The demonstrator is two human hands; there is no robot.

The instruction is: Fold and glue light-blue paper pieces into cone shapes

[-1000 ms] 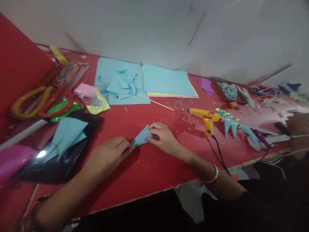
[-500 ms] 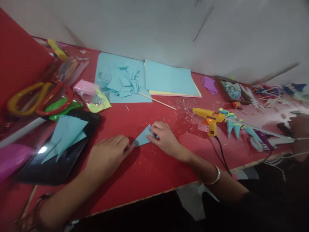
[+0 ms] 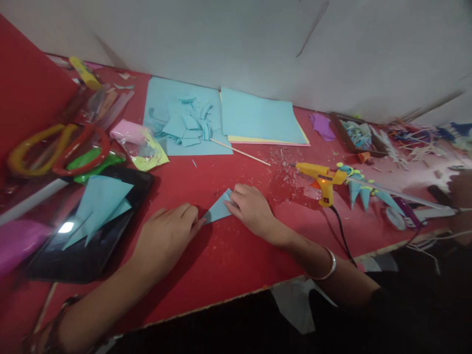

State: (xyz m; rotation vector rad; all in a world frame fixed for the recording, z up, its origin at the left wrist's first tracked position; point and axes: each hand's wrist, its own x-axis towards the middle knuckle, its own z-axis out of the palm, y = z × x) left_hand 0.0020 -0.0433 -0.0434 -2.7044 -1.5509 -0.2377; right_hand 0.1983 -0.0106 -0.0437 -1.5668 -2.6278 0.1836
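Low over the red table, a small light-blue paper cone [image 3: 218, 208] lies between my hands, its pointed end to the left. My left hand [image 3: 166, 233] pinches that tip between thumb and fingers. At the wider right end, my right hand [image 3: 254, 212] closes its fingers on the paper, hiding part of the edge. To the right of it lies a yellow glue gun [image 3: 324, 181] with a small orange light lit. Several light-blue paper pieces [image 3: 105, 196] rest on a black tablet [image 3: 92, 263] left of my left hand.
Blue sheets [image 3: 258, 115] and paper scraps [image 3: 184, 129] lie along the wall, with a wooden stick [image 3: 243, 153]. Scissors [image 3: 79, 152] and plastic packets [image 3: 134, 142] crowd the left. Finished-looking cones [image 3: 359, 189] and a brown tray [image 3: 359, 137] stand right, near another person's hand [image 3: 460, 189].
My right hand's fingers have settled flatter against the cone's wide end. The left hand keeps its pinch on the tip. The view has shifted slightly.
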